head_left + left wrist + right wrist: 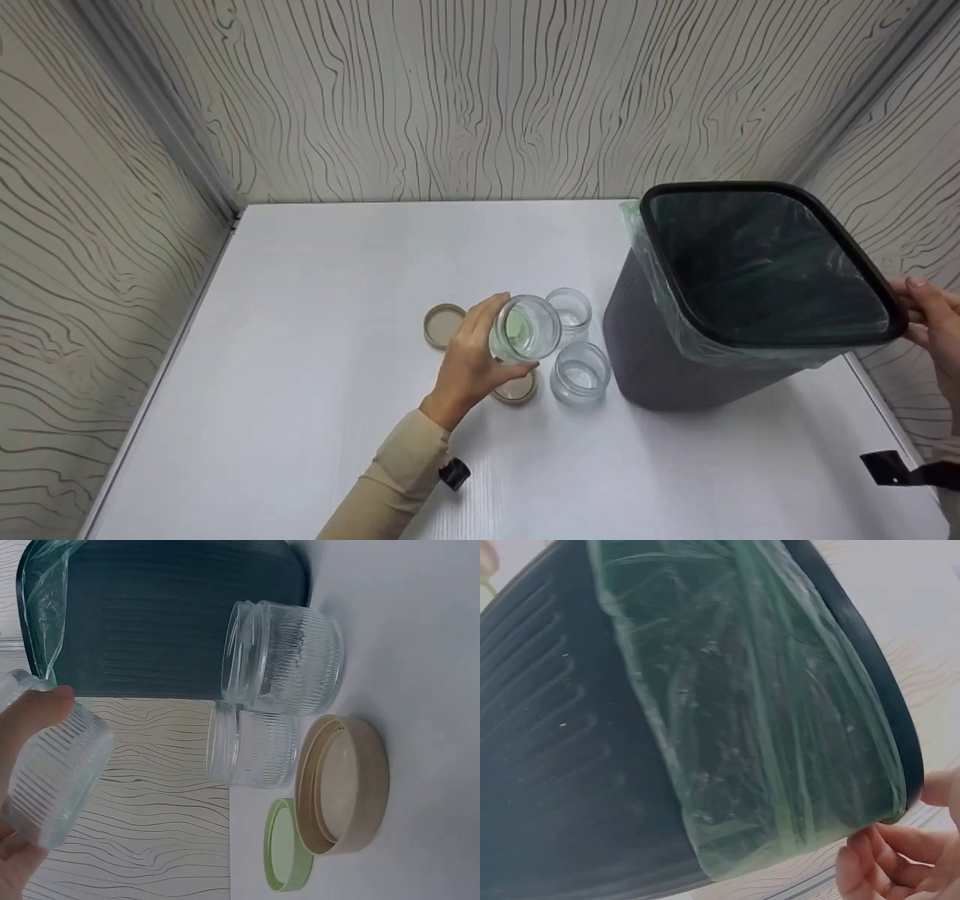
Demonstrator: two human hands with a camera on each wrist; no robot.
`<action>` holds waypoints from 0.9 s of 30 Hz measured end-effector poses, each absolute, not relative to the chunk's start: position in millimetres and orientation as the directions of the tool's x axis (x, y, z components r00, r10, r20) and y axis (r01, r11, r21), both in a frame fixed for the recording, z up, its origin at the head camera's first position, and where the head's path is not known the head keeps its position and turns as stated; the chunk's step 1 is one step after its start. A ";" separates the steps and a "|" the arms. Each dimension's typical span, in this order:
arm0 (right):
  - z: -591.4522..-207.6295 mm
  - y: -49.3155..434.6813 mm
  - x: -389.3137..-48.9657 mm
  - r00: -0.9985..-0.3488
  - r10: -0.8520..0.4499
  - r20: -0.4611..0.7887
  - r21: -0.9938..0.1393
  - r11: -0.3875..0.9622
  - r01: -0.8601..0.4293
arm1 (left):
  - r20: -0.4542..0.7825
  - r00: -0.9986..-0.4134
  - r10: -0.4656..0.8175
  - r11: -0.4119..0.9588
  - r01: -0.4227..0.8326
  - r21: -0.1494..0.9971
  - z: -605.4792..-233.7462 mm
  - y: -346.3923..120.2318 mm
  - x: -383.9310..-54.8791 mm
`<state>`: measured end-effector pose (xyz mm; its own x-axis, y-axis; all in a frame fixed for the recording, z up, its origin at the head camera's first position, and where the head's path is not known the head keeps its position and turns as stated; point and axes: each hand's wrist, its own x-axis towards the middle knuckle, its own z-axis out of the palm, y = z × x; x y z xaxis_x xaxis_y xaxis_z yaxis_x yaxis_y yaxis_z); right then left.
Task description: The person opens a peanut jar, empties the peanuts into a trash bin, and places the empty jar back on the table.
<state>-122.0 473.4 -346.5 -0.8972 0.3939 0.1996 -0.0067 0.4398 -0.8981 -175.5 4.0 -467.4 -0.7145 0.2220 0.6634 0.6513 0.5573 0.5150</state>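
Observation:
My left hand (469, 360) grips a clear ribbed glass jar (536, 330) above the table, tilted with its mouth up toward the head camera. Something pale green shows through that jar. Two more glass jars, a near one (581, 373) and a far one (570, 309), stand upright beside the dark trash bin (667, 375). A green plastic liner (705, 705) is folded over the bin's sides. At the bin's right corner, my right hand (904, 847) pinches the black rim (889, 690) between thumb and fingers; the head view cuts part of this hand off.
Tan lids lie on the white table (300, 337), one left of the left hand (444, 326) and one partly under it (516, 390). A green lid (289, 847) shows in the left wrist view. Wood-patterned walls (420, 105) enclose the back and sides.

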 end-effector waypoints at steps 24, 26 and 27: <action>-342.0 432.7 -117.3 -0.765 0.579 0.281 -0.688 0.677 0.260 | 0.532 -0.833 0.152 0.513 0.527 0.678 -514.2 -20.8 -156.9; -343.1 429.5 -116.5 -0.761 0.552 0.340 -0.668 0.712 0.218 | 0.521 -0.840 0.150 0.517 0.516 0.683 -517.6 -22.6 -155.2; -343.3 427.8 -115.8 -0.764 0.536 0.359 -0.655 0.728 0.202 | 0.517 -0.844 0.146 0.517 0.510 0.687 -519.1 -23.6 -154.3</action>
